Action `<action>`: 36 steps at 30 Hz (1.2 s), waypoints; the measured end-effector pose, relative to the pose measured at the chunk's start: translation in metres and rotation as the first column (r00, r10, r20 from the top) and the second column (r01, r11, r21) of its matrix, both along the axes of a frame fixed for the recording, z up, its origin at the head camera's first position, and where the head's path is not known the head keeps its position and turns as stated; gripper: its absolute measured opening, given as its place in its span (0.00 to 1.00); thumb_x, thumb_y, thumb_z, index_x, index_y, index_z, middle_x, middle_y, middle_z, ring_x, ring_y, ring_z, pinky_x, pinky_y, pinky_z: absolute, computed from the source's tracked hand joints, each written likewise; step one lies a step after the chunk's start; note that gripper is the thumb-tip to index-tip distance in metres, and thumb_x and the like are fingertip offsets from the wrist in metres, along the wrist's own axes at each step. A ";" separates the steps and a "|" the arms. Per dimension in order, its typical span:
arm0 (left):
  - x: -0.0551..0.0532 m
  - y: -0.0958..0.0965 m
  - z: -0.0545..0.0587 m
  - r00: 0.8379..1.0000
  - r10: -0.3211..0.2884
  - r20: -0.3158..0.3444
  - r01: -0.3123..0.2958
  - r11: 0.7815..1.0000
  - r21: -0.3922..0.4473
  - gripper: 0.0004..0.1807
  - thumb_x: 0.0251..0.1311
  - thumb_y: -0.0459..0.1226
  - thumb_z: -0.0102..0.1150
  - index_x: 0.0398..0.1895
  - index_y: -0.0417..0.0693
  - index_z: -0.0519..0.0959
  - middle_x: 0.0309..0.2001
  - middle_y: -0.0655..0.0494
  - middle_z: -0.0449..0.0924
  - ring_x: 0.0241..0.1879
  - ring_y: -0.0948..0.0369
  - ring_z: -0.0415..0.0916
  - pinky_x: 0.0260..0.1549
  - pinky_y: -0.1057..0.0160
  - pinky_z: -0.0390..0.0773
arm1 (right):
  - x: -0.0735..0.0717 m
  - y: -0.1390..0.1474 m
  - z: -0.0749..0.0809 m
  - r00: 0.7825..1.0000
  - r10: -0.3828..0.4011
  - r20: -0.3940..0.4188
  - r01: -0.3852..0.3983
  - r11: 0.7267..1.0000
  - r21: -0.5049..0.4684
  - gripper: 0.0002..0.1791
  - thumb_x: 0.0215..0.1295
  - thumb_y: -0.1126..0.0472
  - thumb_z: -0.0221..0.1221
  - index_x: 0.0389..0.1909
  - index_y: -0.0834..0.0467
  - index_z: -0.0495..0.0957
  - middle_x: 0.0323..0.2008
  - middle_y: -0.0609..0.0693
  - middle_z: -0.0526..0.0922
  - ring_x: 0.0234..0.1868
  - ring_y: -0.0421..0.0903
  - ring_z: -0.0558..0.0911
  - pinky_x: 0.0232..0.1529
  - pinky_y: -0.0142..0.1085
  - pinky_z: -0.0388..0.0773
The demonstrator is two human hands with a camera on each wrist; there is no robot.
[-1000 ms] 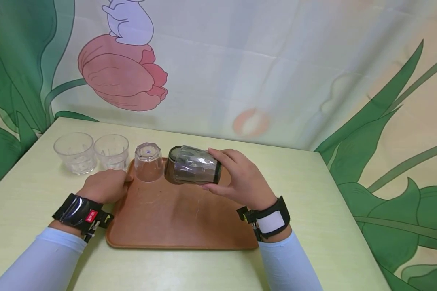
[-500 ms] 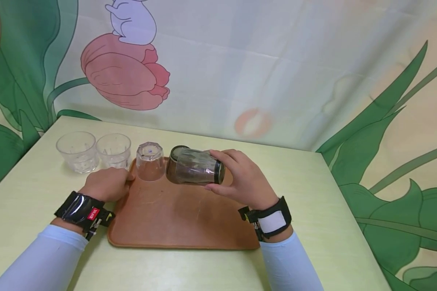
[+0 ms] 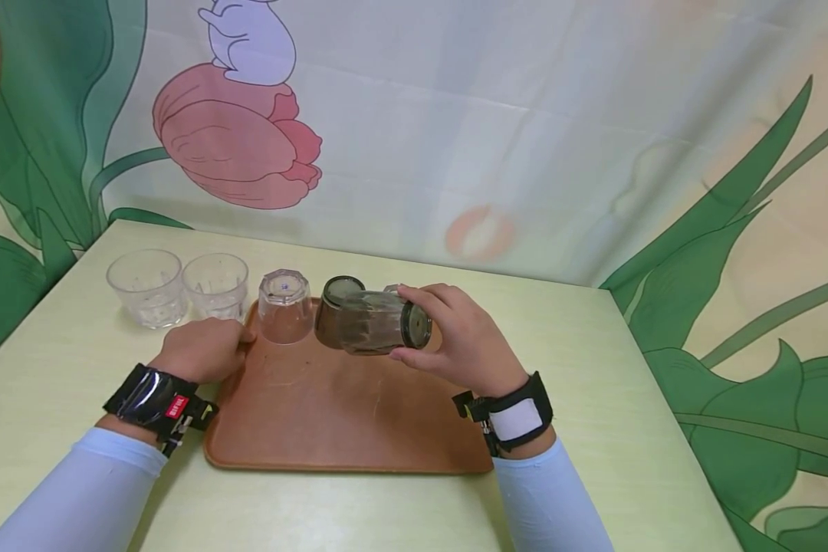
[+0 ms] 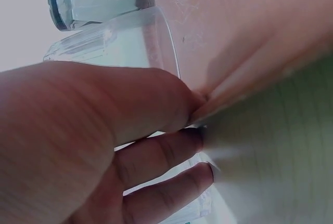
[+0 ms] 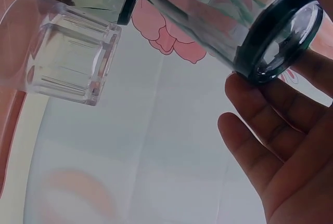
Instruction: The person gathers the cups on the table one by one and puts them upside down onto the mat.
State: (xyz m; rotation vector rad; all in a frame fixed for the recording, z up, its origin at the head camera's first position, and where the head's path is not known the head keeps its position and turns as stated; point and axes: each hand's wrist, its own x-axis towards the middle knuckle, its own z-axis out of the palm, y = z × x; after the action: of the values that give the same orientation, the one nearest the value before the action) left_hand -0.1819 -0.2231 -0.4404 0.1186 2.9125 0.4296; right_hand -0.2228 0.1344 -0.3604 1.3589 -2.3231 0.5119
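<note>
Held glass point(image 3: 372, 326) has tipped since the earlier frame, base turned more toward the person. Right hand's point(image 3: 465, 337) fingers part-spread, gripping it sideways near that base above the tray point(image 3: 345, 418); left hand's point(image 3: 203, 349) pinched on the tray edge. Risk: end-only grip may slip, or its mouth knock the upturned dark glass point(image 3: 327, 318), clearance unclear.

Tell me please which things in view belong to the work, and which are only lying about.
Likely in the work:
grey glass, held tilted by the right hand
tray, pinched by the left hand
upturned dark glass
upturned clear glasses

Perhaps just about:
upright clear glasses beside the tray
</note>
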 end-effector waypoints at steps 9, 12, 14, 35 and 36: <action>0.001 0.000 0.000 1.000 -0.003 0.000 0.003 1.000 -0.004 0.17 0.67 0.37 0.57 0.54 0.40 0.84 0.22 0.53 0.75 0.22 0.57 0.72 0.16 0.64 0.66 | -0.001 0.000 -0.002 1.000 -0.013 0.014 0.013 1.000 0.015 0.42 0.52 0.44 0.74 0.67 0.54 0.72 0.49 0.50 0.80 0.50 0.46 0.78 0.51 0.38 0.79; 0.001 0.000 0.001 1.000 -0.003 -0.004 0.003 1.000 -0.007 0.17 0.66 0.37 0.57 0.54 0.40 0.84 0.22 0.54 0.75 0.22 0.57 0.72 0.16 0.64 0.66 | -0.001 0.000 -0.002 1.000 -0.017 0.016 0.017 1.000 0.014 0.41 0.52 0.44 0.74 0.67 0.54 0.73 0.48 0.50 0.80 0.50 0.46 0.78 0.51 0.38 0.79; 0.001 0.000 0.001 1.000 -0.002 -0.005 0.002 1.000 -0.009 0.17 0.66 0.37 0.57 0.54 0.41 0.84 0.21 0.53 0.74 0.22 0.57 0.72 0.16 0.63 0.66 | -0.002 0.000 -0.003 1.000 -0.020 0.018 0.020 1.000 0.015 0.41 0.52 0.44 0.74 0.66 0.54 0.73 0.48 0.50 0.80 0.50 0.46 0.78 0.51 0.38 0.79; 0.002 0.000 0.001 1.000 0.004 -0.001 -0.004 1.000 -0.001 0.19 0.65 0.37 0.58 0.58 0.40 0.82 0.23 0.53 0.75 0.22 0.57 0.72 0.16 0.64 0.66 | -0.009 -0.002 -0.014 0.995 -0.055 0.084 0.049 0.996 0.073 0.39 0.52 0.43 0.74 0.63 0.54 0.77 0.42 0.52 0.80 0.42 0.46 0.76 0.44 0.39 0.77; 0.002 0.000 0.001 1.000 0.004 -0.001 -0.004 1.000 -0.001 0.19 0.65 0.37 0.58 0.58 0.40 0.81 0.23 0.53 0.75 0.22 0.57 0.72 0.16 0.64 0.66 | -0.009 -0.002 -0.014 0.995 -0.058 0.087 0.051 0.995 0.080 0.39 0.52 0.43 0.74 0.63 0.55 0.77 0.42 0.52 0.80 0.42 0.46 0.76 0.44 0.39 0.77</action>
State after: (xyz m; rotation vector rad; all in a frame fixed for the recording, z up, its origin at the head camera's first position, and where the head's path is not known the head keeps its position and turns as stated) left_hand -0.1799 -0.2231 -0.4395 0.1135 2.9145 0.4292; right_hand -0.2316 0.1322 -0.3744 1.3285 -2.4690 0.4790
